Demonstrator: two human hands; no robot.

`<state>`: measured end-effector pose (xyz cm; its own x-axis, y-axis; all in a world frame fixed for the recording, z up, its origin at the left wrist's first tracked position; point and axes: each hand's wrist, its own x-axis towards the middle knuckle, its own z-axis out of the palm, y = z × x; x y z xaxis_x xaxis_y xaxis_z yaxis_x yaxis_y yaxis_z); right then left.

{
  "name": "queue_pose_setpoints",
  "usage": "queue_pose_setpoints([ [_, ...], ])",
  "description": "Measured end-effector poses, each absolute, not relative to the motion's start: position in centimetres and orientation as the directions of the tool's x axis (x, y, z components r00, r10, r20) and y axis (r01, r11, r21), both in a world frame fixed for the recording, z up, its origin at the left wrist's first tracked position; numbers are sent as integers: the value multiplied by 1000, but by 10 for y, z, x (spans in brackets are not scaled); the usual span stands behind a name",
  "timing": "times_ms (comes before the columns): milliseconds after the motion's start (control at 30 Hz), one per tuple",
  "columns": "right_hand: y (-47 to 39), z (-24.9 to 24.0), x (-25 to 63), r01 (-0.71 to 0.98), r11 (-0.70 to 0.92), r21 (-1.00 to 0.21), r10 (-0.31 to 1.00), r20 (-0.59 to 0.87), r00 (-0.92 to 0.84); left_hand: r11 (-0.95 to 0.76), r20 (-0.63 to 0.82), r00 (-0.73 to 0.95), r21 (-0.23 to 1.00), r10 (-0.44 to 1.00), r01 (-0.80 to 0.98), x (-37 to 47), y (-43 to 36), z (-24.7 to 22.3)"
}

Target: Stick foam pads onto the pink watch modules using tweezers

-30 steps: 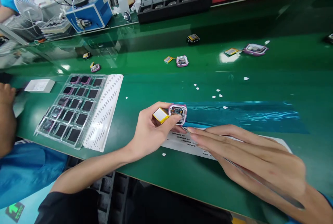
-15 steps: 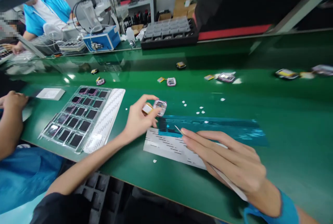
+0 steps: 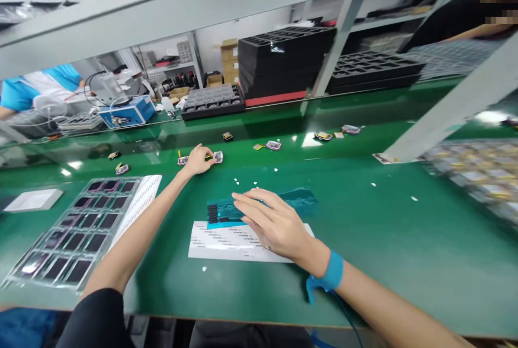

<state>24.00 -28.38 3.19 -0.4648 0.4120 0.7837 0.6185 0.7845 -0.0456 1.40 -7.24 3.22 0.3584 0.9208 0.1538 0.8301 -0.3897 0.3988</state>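
Note:
My left hand [image 3: 198,160] reaches out over the far green strip, its fingers closed at the edge of a small, rounded-square smartwatch case [image 3: 218,157]. A similar case [image 3: 183,161] lies just left of that hand. Above a strip of blue film [image 3: 301,200] is my right hand [image 3: 279,224], fingers together and bent. The tweezers it held a moment ago are hidden behind the fingers. Black pieces sit at the film's left end. Under the film and hand lies a white printed label sheet [image 3: 218,248]. Small white bits [image 3: 255,183] are scattered near the film.
At left is a clear tray [image 3: 91,224] of dark square screens beside a white box [image 3: 34,200]. More cases [image 3: 273,145] lie along the far strip. A slanted post [image 3: 449,105] stands at right, near a tray of yellowish parts [image 3: 481,170]. A blue machine [image 3: 128,112] stands behind.
My left hand has moved away from me with the case, out to the far strip. My right hand stays over the film, its tweezers no longer visible. The view has swung right.

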Motion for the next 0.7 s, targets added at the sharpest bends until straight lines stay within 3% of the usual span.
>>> queue_pose_setpoints([
  [233, -283, 23, 241, 688, 696, -205, 591, 707, -388, -264, 144, 246, 775, 959, 575, 26, -118, 36],
  [367, -284, 25, 242, 711, 638, -295, 681, 646, -344, -137, 61, 216, 923, 974, 360, 42, -163, 38],
  [567, -290, 32, 241, 700, 618, -358, 726, 602, -332, 51, -82, 331, 994, 940, 100, 44, -243, 58],
  [700, -294, 29, 240, 667, 653, -359, 693, 639, -334, 137, -95, 366, 986, 926, -93, 37, -275, 58],
])
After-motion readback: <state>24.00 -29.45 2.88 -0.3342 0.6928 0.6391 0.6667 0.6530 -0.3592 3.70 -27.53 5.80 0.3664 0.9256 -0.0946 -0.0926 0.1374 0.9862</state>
